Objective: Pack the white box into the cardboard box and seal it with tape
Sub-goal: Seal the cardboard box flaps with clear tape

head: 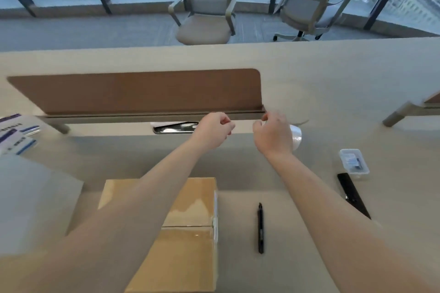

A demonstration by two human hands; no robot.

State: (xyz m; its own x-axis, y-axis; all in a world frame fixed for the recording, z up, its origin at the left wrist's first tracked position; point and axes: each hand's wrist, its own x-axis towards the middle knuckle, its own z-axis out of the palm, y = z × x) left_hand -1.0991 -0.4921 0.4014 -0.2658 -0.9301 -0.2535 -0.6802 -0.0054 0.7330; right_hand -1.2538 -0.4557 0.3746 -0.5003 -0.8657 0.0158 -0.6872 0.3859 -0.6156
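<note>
— Where's the cardboard box?

— At the near edge of the table, left of the middle, partly under the left forearm. Its flaps are closed, and a glossy patch of tape shines on the top, toward the right edge.

— And the hands?

— Both are raised over the far part of the table, close together but apart. The left hand has its fingers curled, thumb against fingertips; I cannot tell whether anything is pinched there. The right hand is curled too and holds a tape roll of clear tape, which shows past its outer side.

— Anything stretched between them?

— Too blurred to say.

— What else is on the table?

— A black pen lies just right of the box, pointing away from the near edge. Toward the right edge there is a long black object — possibly a remote — and beyond it a small clear plastic container. Printed papers sit at the left edge. A brown divider panel stands along the far edge, just beyond the hands.
</note>
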